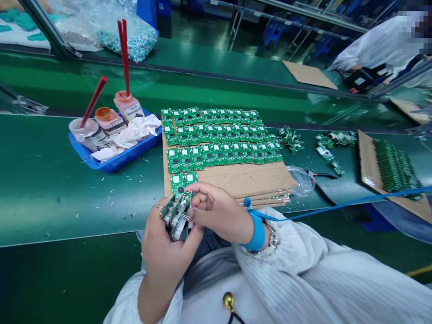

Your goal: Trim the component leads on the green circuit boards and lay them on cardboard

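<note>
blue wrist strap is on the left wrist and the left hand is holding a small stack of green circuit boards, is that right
Not quite: the head view shows the blue wrist strap on the right wrist, not the left. The rest stands: the left hand is holding a small stack of green circuit boards.

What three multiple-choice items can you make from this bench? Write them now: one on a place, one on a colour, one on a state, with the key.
1. Where is the blue tray relative to the cardboard stack?
A. On top of it
B. To its left
C. To its right

2. What colour is the wrist strap on the right hand?
A. Blue
B. Red
C. Black

3. What state are the circuit boards at the left hand in?
A. Sealed in a bag
B. Lying flat on cardboard
C. Gripped in a bunch

1. B: the tray sits on the green bench left of the stack.
2. A: the band around that wrist is blue.
3. C: the left hand's fingers close around them.
</note>
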A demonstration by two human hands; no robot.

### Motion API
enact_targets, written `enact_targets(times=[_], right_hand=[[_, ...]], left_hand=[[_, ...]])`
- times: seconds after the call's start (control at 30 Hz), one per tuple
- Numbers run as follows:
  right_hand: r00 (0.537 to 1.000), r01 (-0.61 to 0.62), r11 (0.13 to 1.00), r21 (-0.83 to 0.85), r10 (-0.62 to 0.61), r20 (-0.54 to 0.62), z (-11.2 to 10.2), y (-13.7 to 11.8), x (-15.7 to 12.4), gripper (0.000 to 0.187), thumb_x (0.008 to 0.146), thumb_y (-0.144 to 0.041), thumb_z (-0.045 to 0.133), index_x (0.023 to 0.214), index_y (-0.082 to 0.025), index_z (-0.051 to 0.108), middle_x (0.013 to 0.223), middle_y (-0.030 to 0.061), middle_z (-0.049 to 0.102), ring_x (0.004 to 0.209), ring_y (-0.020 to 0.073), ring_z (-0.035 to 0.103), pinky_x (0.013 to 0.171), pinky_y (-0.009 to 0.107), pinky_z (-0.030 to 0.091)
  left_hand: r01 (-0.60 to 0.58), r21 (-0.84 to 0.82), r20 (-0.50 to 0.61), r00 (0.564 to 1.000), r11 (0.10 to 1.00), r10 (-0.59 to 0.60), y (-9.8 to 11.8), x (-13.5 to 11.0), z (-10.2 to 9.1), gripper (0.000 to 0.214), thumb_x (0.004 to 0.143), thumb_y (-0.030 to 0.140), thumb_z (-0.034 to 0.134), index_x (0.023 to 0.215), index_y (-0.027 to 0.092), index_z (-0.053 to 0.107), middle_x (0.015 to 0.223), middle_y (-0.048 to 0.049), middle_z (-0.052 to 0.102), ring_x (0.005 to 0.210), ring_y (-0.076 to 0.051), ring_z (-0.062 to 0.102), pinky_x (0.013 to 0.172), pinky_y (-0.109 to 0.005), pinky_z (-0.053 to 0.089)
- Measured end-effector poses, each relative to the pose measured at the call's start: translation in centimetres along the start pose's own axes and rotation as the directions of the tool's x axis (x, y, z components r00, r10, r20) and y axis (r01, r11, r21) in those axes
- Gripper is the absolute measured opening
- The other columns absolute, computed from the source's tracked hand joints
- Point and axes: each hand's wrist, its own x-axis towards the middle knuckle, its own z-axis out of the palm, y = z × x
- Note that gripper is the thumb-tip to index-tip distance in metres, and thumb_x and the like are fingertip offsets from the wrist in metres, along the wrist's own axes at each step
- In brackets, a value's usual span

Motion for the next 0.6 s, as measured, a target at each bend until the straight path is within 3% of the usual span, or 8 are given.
enact_targets(times=[0.13,0.27,0.37,0.5,0.6], right_hand=[[0.999,-0.031,0.999,0.011,0.03,0.019,-0.6,-0.1,0.1,0.047,0.065,-0.032,0.07,0.104,-0.016,0.049,0.06,-0.0072,0.053,0.051,0.0078,0.051,0.048,0.021,0.039],[1.0,-0.015,0.999,0.04,0.014,0.024,-0.7,-0.3,-0.1,0.044,0.067,-0.03,0.068,0.105,-0.015,0.051,0.059,-0.0079,0.052,0.05,0.0061,0.049,0.049,0.021,0.04],[0.999,-0.03,0.997,0.071,0.028,0.029,-0.8,-0.3,0.0,0.045,0.067,-0.027,0.068,0.107,-0.015,0.051,0.06,-0.0081,0.053,0.051,0.0058,0.049,0.049,0.02,0.041],[0.998,-0.055,0.996,0.071,0.052,0.041,-1.2,-0.4,0.2,0.049,0.066,-0.031,0.07,0.109,-0.014,0.053,0.06,-0.0078,0.053,0.049,0.0061,0.049,0.048,0.02,0.041],[0.998,-0.045,0.998,0.043,0.043,0.048,-1.4,-0.6,0.1,0.05,0.065,-0.038,0.073,0.106,-0.014,0.056,0.059,-0.0067,0.053,0.052,0.0071,0.049,0.048,0.021,0.04]], left_hand=[[-0.111,-0.103,0.06,0.991,0.988,0.118,-0.4,0.2,-0.1,0.054,0.07,0.059,0.064,0.108,0.022,0.053,0.089,-0.0034,0.063,0.078,-0.023,0.064,0.063,-0.031,0.05],[-0.149,-0.11,0.043,0.987,0.983,0.155,0.0,0.4,0.2,0.041,0.081,0.051,0.055,0.108,0.02,0.054,0.09,-0.0036,0.061,0.076,-0.019,0.061,0.062,-0.027,0.047],[-0.122,-0.049,0.019,0.992,0.991,0.123,0.7,0.4,0.4,0.035,0.082,0.044,0.055,0.107,0.019,0.054,0.09,-0.0045,0.061,0.076,-0.019,0.061,0.062,-0.027,0.045],[-0.034,-0.151,0.05,0.998,0.988,0.042,1.5,0.4,0.6,0.031,0.083,0.044,0.053,0.102,0.02,0.056,0.083,-0.0027,0.06,0.071,-0.018,0.058,0.062,-0.028,0.042],[-0.028,-0.134,0.055,0.998,0.991,0.036,1.8,0.5,0.6,0.033,0.081,0.043,0.055,0.104,0.019,0.056,0.087,-0.0043,0.061,0.075,-0.02,0.059,0.065,-0.029,0.043]])
